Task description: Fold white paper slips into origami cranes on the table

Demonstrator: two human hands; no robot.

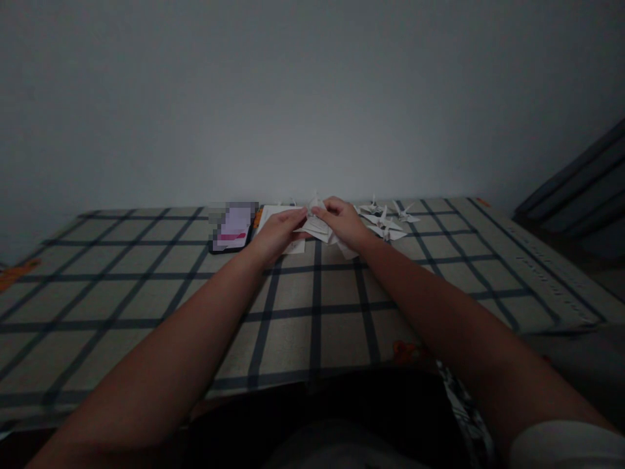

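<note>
Between my two hands is a piece of folded white paper (316,226), held just above the table near its far edge. My left hand (278,233) pinches its left side, and the fingers of my right hand (343,221) are closed on its right side, thumb on top. The paper's exact folded shape is partly covered by my fingers. More white paper (294,247) lies flat beneath and behind my left hand. Right of my right hand stand several folded paper cranes (385,221), grouped close together.
A phone (234,227) with a lit, partly blurred screen lies to the left of the papers. The table has a checked cloth (146,280) over it and meets a plain wall (312,98) at the back. Dark fabric (581,176) hangs at the far right.
</note>
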